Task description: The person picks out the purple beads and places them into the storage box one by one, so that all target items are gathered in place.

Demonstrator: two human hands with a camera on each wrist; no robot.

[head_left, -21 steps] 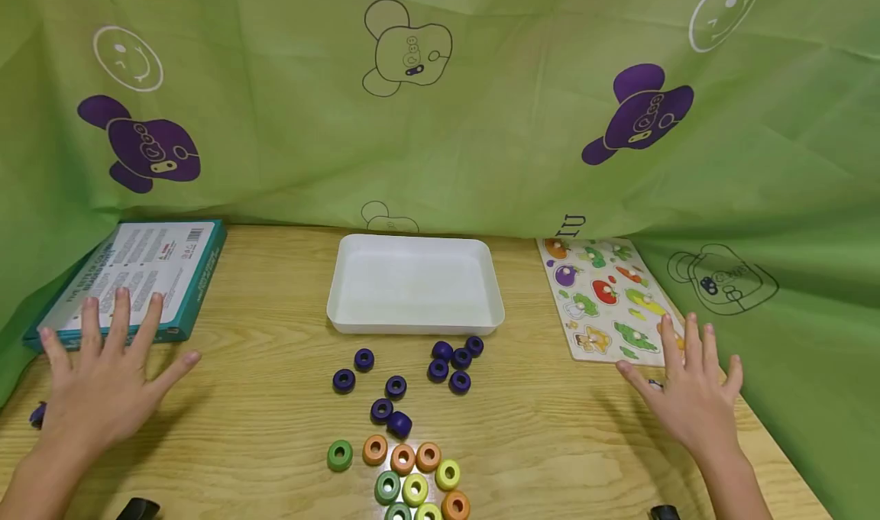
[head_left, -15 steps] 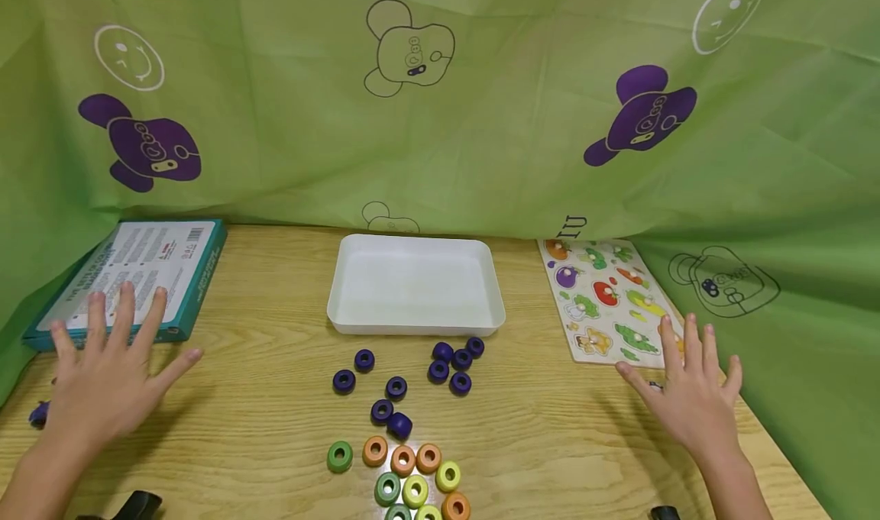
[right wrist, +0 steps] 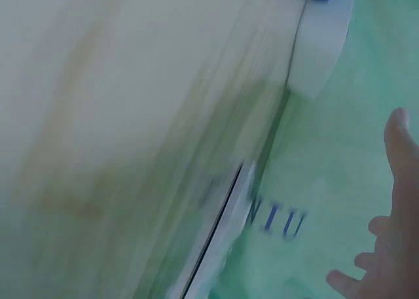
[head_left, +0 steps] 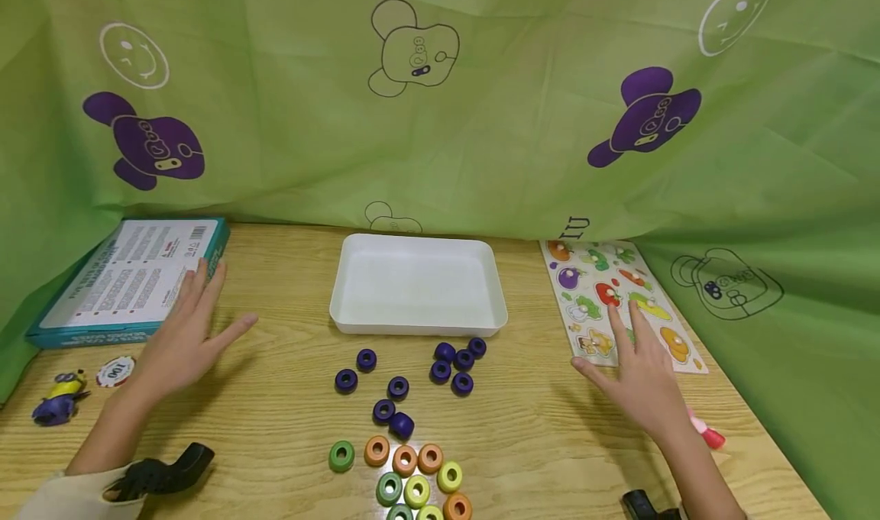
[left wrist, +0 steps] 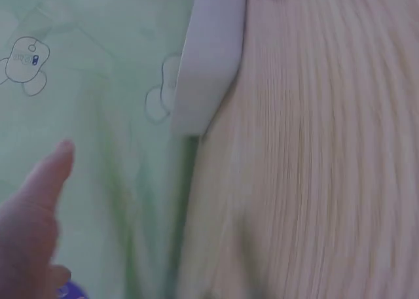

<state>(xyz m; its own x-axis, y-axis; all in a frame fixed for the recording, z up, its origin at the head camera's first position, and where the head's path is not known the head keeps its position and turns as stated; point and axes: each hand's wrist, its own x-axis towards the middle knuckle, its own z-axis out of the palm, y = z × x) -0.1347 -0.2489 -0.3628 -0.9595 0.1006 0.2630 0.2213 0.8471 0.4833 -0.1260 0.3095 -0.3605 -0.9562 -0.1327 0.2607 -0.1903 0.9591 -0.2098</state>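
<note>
My left hand (head_left: pixel 180 342), fingers extended and holding nothing, is raised over the table's left side and overlaps the corner of a teal-edged box (head_left: pixel 131 276). On the right, my other hand (head_left: pixel 638 375) is likewise outstretched, its fingertips overlapping a wooden vegetable puzzle board (head_left: pixel 584 306). Between the hands stands a white rectangular tray (head_left: pixel 419 323). Several dark blue beads (head_left: pixel 398 388) lie loose in front of it. Closer to me is a cluster of orange beads (head_left: pixel 376 450), green beads (head_left: pixel 341 456) and yellow beads (head_left: pixel 416 491).
A toy figure in yellow and purple (head_left: pixel 62 398) and a round chip marked 100 (head_left: pixel 115 371) lie at the left. A pink and red item (head_left: pixel 706 430) sits beside the right forearm. Green printed cloth (head_left: pixel 440 123) encloses the back and sides.
Both hands have moved inward, the left one to the right and the right one to the left. The toy figure, the chip and the pink and red item have come into fuller view.
</note>
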